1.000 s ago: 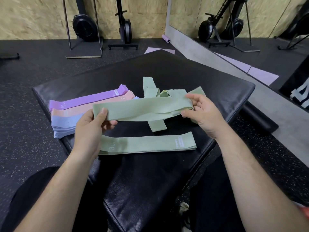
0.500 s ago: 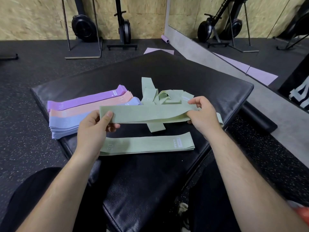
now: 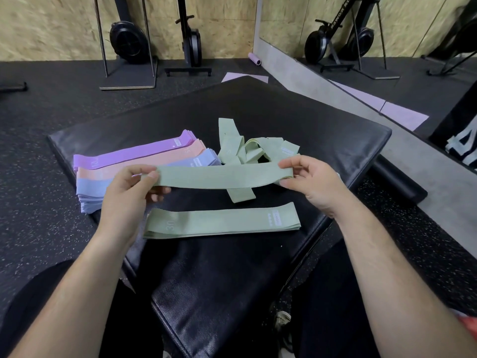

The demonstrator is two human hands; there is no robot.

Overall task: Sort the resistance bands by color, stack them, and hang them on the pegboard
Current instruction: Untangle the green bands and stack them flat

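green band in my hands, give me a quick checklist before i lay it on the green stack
1. Left hand pinches one end of the held green band: ok.
2. Right hand pinches the other end: ok.
3. Band flat between the hands, no twist: ok.
4. Green stack lies flat, top uncovered: ok.
5. Band free of the loose green pile behind it: cannot tell.

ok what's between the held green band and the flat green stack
Head view: mostly bare black pad, plus the tail end of a loose green band from the unsorted pile, poking out below the held band, short of the flat stack.
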